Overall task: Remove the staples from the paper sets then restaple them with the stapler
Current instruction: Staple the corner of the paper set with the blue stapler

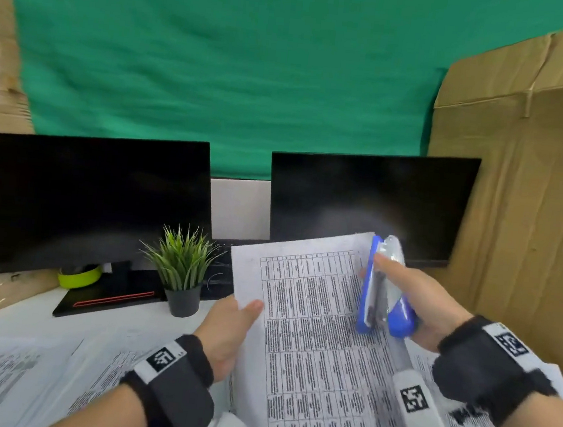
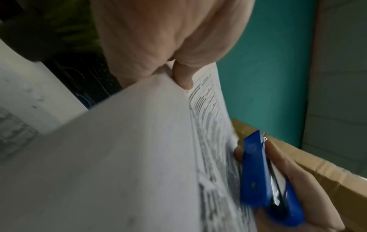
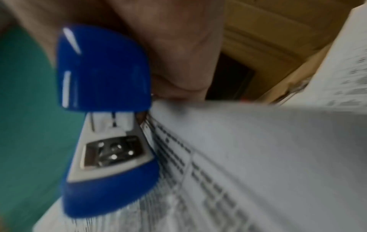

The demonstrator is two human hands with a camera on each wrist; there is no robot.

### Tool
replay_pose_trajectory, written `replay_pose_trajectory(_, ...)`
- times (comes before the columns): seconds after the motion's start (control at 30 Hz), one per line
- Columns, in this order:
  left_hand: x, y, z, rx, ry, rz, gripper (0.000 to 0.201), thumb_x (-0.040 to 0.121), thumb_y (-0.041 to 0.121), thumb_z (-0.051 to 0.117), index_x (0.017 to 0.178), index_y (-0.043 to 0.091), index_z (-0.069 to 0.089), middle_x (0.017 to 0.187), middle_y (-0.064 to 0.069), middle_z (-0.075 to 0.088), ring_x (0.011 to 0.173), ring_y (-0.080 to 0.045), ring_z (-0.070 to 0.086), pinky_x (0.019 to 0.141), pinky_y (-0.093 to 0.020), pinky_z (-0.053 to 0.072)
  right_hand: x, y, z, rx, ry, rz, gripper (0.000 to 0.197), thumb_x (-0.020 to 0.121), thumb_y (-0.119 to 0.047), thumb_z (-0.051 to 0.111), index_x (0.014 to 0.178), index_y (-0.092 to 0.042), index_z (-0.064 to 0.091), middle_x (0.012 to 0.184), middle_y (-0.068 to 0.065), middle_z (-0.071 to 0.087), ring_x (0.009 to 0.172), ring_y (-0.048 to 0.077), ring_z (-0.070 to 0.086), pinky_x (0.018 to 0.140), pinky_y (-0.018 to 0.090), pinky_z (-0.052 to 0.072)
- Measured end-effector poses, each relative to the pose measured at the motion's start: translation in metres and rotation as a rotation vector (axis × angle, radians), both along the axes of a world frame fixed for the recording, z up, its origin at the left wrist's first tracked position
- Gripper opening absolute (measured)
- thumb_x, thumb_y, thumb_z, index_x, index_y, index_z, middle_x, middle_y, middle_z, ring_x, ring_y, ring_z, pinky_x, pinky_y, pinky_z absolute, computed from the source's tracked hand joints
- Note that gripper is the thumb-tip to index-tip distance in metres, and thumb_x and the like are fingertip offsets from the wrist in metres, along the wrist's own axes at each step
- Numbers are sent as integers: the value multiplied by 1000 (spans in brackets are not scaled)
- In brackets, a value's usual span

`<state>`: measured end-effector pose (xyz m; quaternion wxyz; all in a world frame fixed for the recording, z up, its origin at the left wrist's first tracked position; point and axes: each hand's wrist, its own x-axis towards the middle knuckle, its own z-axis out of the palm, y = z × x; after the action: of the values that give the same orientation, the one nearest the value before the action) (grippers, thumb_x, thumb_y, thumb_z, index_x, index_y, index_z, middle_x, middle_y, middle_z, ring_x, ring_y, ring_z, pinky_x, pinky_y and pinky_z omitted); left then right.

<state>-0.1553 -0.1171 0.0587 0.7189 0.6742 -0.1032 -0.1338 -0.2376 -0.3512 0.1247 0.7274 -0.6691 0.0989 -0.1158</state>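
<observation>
My left hand [image 1: 232, 322] holds a printed paper set [image 1: 316, 337] by its left edge, thumb on top, lifting it off the desk. In the left wrist view the thumb [image 2: 183, 76] presses on the paper set [image 2: 123, 157]. My right hand [image 1: 416, 302] grips a blue stapler [image 1: 384, 288] at the sheet's upper right corner, its nose pointing away from me. The right wrist view shows the stapler [image 3: 105, 113] with its metal anvil exposed and the paper set [image 3: 248, 157] beside it. Whether the paper sits inside the stapler's mouth cannot be told.
More printed sheets [image 1: 17, 370] lie on the white desk at lower left and under my right wrist. A small potted plant [image 1: 183, 269] stands just left of the held paper. Two dark monitors [image 1: 82, 201] stand behind. Cardboard [image 1: 528, 202] walls the right side.
</observation>
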Motion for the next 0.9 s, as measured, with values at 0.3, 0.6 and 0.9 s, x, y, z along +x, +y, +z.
replay_pose_trajectory(0.3, 40, -2, -18, 1119, -406, -383, 25, 92, 45, 57, 97, 21, 54, 103, 1, 57, 80, -13, 60, 65, -26, 51, -23, -119, -36, -957, 575, -505, 57, 89, -60, 42, 95, -7, 62, 98, 19, 64, 98, 36, 59, 88, 40, 44)
replay_pose_trajectory(0.6, 90, 22, -56, 1422, -190, -312, 110, 74, 67, 66, 154, 15, 11, 160, -2, 18, 144, -21, 26, 114, -31, 28, 33, -12, -92, -650, 271, 102, 22, 93, -42, 54, 99, -21, 53, 77, -3, 62, 51, 7, 56, 48, 18, 44)
replay_pose_trajectory(0.9, 105, 7, -70, 1620, -251, -376, 109, 57, 72, 75, 140, 17, 32, 136, -1, 39, 125, -21, 38, 100, -37, 39, 69, 25, -137, -603, 327, 271, 28, 92, -34, 57, 116, -20, 52, 95, -2, 65, 79, 11, 62, 76, 24, 55)
